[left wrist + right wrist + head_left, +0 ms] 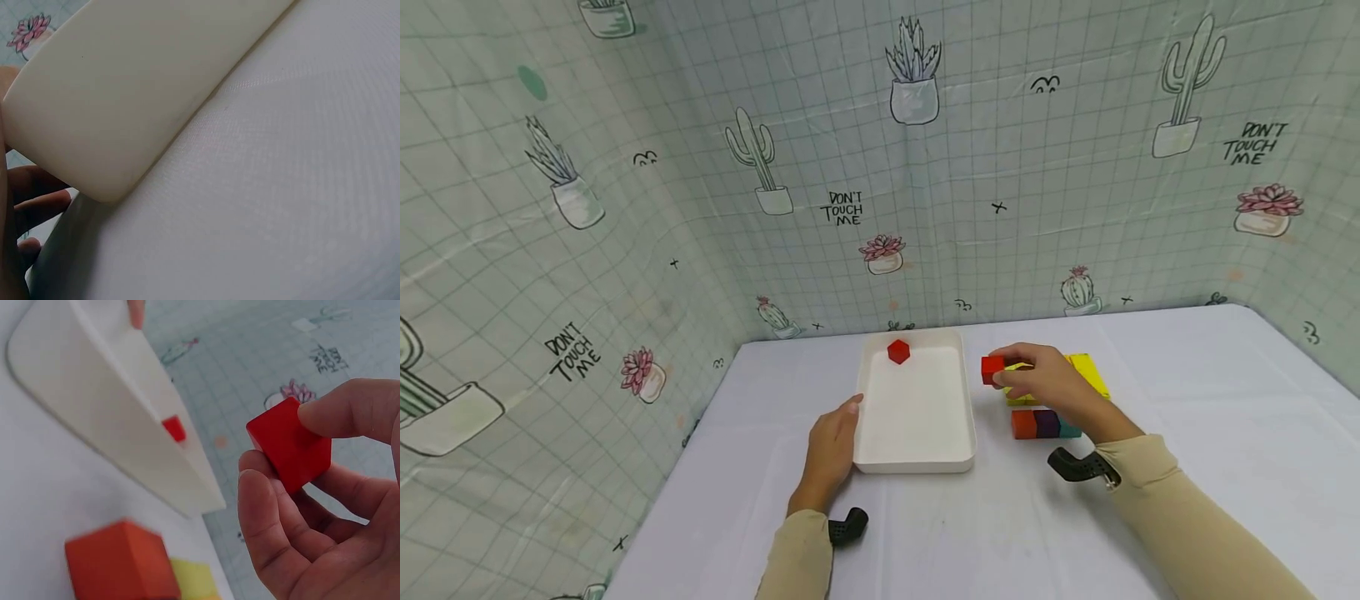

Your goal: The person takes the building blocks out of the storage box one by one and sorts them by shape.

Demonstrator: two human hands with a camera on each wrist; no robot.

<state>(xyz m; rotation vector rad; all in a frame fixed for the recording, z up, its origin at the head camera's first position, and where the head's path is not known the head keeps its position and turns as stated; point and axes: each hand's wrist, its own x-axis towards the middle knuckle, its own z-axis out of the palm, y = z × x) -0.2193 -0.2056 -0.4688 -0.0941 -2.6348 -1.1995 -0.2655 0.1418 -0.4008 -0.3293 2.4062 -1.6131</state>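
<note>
My right hand pinches a small red block between thumb and fingers, held up beside the right edge of a white rectangular tray. Inside that tray, near its far left corner, sits another red block, six-sided in outline from above. At the tray's left wall, my left hand grips the rim. Its thumb tip shows over the wall in the right wrist view, and several fingers lie outside. The held block is partly covered by my fingers.
Right of the tray, a row of blocks lies close together: orange, dark purple and teal. Yellow pieces lie behind them, partly hidden by my right hand. A printed cloth hangs behind the white table.
</note>
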